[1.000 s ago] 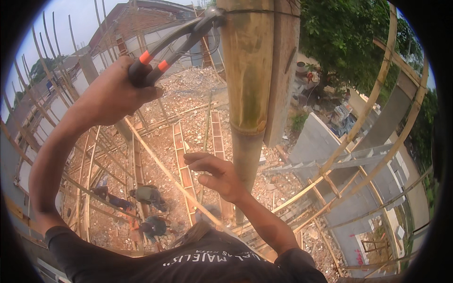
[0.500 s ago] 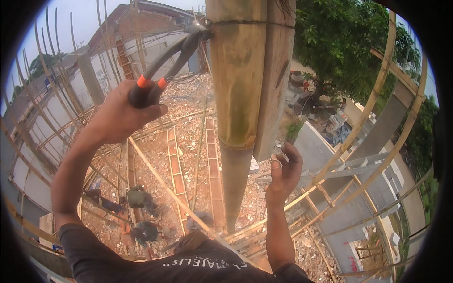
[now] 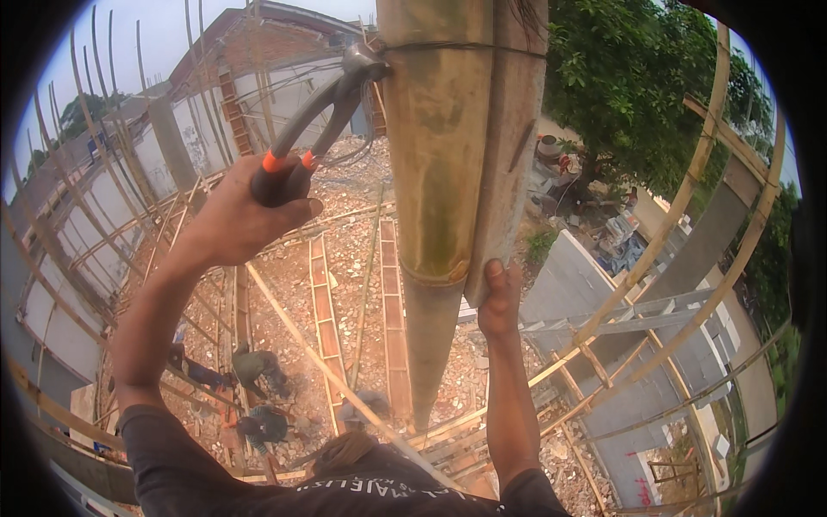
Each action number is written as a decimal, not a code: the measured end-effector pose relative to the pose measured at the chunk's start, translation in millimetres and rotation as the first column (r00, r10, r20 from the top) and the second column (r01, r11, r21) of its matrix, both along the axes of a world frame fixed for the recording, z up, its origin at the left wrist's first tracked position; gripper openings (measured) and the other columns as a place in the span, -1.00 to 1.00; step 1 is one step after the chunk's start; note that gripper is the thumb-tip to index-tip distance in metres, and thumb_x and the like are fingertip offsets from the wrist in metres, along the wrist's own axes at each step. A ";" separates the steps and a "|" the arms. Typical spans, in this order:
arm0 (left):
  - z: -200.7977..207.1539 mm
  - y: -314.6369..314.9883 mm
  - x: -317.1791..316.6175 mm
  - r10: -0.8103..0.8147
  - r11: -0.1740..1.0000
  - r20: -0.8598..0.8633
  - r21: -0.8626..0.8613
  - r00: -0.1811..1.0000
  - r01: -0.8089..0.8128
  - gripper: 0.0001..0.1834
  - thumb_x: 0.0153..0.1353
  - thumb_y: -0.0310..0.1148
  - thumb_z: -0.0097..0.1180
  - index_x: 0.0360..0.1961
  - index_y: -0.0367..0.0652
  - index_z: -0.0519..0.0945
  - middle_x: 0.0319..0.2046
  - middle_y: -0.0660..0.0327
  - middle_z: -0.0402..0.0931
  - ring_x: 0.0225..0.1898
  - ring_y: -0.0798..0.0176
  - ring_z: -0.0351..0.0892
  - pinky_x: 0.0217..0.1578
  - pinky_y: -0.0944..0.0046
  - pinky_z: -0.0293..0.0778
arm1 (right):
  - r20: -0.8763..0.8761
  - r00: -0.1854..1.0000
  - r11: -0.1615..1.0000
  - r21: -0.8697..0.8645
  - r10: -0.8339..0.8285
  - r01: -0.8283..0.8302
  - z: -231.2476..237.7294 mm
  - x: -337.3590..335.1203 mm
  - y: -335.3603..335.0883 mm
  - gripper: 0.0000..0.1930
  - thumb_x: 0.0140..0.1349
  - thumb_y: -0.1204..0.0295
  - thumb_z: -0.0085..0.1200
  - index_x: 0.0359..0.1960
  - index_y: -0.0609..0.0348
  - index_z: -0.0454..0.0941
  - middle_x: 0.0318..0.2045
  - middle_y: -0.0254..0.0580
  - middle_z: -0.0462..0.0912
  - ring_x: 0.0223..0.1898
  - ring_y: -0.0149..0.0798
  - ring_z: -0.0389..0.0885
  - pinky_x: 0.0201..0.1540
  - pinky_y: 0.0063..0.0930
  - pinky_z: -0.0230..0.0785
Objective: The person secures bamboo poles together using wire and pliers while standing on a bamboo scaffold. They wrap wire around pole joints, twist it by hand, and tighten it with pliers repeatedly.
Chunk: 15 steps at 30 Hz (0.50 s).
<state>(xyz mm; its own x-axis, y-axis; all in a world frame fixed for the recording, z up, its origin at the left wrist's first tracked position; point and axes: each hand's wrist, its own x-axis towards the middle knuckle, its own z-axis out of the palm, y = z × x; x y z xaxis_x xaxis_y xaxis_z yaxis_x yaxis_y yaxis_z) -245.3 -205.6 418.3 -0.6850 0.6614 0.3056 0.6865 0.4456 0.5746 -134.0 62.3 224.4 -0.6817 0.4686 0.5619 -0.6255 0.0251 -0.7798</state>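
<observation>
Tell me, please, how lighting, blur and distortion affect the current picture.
Head view: diffuse daylight under a pale sky; head view: the corners go black, and a slender pole at right bows, likely from the fisheye; head view: the pincers look fairly clear, the rubble below hazier.

Bright, hazy daylight from a pale sky (image 3: 165, 43); shadows soft, darker within the tree (image 3: 633, 86); distance slightly blurred, poles (image 3: 714, 103) bending toward the black rim
</observation>
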 end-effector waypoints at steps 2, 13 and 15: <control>-6.4 1.3 -4.3 -0.028 0.999 -0.026 0.039 0.999 0.029 -0.72 0.18 -0.32 0.36 -0.45 -0.15 0.46 -0.58 0.45 0.35 -0.52 0.53 0.32 -0.48 0.38 0.26 | -0.002 1.000 1.000 0.018 -0.005 0.005 -0.2 -0.5 0.4 -0.11 0.21 -0.28 0.14 0.17 0.44 0.46 -0.01 -0.15 0.62 0.01 -0.31 0.53 0.08 -0.41 0.34; -16.4 10.8 -17.3 -0.124 0.986 0.001 0.113 0.992 0.123 -0.74 0.17 -0.35 0.34 -0.44 -0.15 0.44 -0.57 0.44 0.32 -0.51 0.52 0.29 -0.47 0.36 0.26 | 0.017 1.000 0.999 0.033 -0.017 0.016 -0.8 -0.4 2.6 -0.11 0.21 -0.29 0.13 0.15 0.44 0.48 -0.02 -0.11 0.63 0.01 -0.29 0.53 0.09 -0.40 0.34; -18.9 10.6 -21.1 -0.143 0.983 -0.009 0.116 0.990 0.143 -0.74 0.16 -0.35 0.34 -0.44 -0.15 0.45 -0.57 0.44 0.32 -0.50 0.52 0.28 -0.47 0.37 0.26 | 0.017 1.000 0.999 0.032 -0.021 0.021 -1.6 -0.9 2.6 -0.12 0.21 -0.28 0.13 0.16 0.44 0.48 -0.01 -0.09 0.63 0.03 -0.28 0.53 0.10 -0.39 0.33</control>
